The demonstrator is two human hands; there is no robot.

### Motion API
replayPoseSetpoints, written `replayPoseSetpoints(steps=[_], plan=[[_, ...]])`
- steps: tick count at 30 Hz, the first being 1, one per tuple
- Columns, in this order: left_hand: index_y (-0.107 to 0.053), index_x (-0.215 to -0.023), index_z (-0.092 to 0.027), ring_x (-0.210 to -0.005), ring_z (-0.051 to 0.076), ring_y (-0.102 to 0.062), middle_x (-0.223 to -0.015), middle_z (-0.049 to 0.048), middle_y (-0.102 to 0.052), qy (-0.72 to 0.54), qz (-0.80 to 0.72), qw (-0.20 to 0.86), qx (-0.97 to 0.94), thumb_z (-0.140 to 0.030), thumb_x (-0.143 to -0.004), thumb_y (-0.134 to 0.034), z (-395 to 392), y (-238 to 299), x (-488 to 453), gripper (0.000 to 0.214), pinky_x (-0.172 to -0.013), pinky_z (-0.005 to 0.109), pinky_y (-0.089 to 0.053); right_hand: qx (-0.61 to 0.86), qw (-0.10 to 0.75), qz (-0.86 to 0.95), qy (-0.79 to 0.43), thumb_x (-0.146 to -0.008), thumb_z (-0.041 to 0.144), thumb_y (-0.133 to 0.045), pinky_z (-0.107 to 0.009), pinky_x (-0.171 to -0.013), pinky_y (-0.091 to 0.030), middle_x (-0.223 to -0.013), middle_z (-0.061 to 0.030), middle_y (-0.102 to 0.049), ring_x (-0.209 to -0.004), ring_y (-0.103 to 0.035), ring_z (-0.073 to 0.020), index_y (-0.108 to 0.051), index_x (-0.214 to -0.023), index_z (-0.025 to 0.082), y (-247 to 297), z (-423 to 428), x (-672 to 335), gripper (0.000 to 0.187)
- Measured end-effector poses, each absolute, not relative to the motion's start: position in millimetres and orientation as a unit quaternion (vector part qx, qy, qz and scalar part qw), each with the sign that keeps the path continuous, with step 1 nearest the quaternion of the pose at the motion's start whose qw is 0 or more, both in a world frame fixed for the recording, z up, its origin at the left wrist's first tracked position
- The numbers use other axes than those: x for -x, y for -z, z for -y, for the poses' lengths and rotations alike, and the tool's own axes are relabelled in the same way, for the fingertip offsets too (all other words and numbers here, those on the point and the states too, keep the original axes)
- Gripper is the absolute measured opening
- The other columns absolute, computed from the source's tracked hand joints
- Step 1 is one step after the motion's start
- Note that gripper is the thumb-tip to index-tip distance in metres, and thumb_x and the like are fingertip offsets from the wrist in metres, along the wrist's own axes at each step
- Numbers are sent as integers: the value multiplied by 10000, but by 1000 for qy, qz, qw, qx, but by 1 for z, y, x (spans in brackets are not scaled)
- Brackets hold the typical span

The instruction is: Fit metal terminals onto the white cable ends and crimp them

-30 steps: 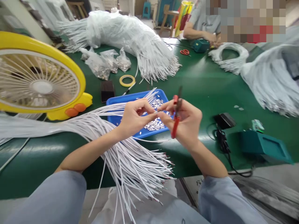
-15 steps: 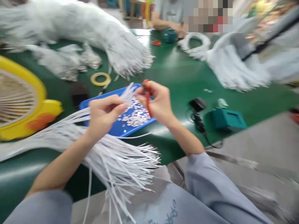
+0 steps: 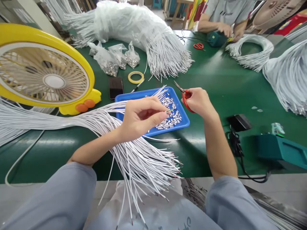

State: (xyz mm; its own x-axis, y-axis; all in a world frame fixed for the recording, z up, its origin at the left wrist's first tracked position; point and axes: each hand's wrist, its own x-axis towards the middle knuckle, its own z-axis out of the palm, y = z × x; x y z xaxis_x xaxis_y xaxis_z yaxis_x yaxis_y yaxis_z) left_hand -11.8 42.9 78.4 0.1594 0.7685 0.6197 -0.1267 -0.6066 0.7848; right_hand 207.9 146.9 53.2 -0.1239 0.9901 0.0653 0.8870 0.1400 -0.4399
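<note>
My left hand (image 3: 141,117) pinches the end of a thin white wire (image 3: 169,111) between thumb and fingers, over the near edge of a blue tray (image 3: 184,118) holding several small silver metal pieces (image 3: 170,117). My right hand (image 3: 198,100) is closed on red-handled snips (image 3: 184,92), blades pointing up and left, just right of the tray. A thick bundle of white wires (image 3: 96,119) runs from the left under my left wrist and fans out over the table's near edge (image 3: 148,166).
A yellow fan (image 3: 45,68) stands at left. Behind the tray lie a black box (image 3: 115,87), a tape roll (image 3: 135,77), bags of metal parts (image 3: 112,62) and a big wrapped wire bundle (image 3: 141,32). A teal device (image 3: 278,150) and black adapter (image 3: 240,122) sit right. Another person's hands (image 3: 227,30) work at the far side.
My hands were together over the tray; now they have parted. The right hand with the snips moved right and back, and the left hand keeps the wire end.
</note>
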Motion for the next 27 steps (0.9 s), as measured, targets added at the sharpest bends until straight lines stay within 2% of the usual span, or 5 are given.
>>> replayPoseSetpoints(steps=[8, 13, 19, 24, 27], plan=[[-675, -731, -175, -508, 69, -448, -639, 4, -574, -461, -205, 426, -751, -148, -793, -653, -22, -91, 8, 71, -422, 206, -338, 630, 279, 708, -154, -673, 253, -666, -289, -554, -337, -594, -30, -595, -568, -454, -137, -593, -621, 172, -59, -145, -208, 121], [-575, -651, -171, -561, 85, -493, -642, 1, -541, -235, -110, 484, -836, -48, -778, -588, -12, -80, -8, 177, -518, 216, -436, 599, 327, 711, -170, -673, 260, -684, -285, -537, -339, -622, -39, -624, -590, -480, -146, -614, -639, 169, -68, -136, -205, 120], [-592, -639, -227, -682, 145, -627, -725, -18, -643, -77, -96, 414, -902, -48, -762, -642, -2, -38, -33, 223, -642, 245, -519, 595, 324, 712, -185, -683, 250, -677, -290, -549, -356, -626, -28, -610, -595, -495, -153, -619, -662, 176, -75, -128, -204, 96], [-699, -911, -200, -962, 144, -641, -1001, 58, -687, -151, -90, 355, -918, -194, -830, -675, -15, -32, -34, 85, -878, 184, -506, 585, 320, 723, -183, -672, 282, -692, -283, -518, -326, -590, -15, -579, -555, -470, -139, -627, -651, 170, -75, -127, -207, 131], [-702, -943, -125, -951, 214, -633, -1002, 144, -670, -166, -258, 236, -922, -173, -921, -491, -49, -33, -19, 217, -835, 318, -502, 576, 327, 727, -179, -676, 290, -690, -284, -517, -323, -589, -16, -581, -561, -468, -141, -616, -644, 175, -78, -125, -206, 140]])
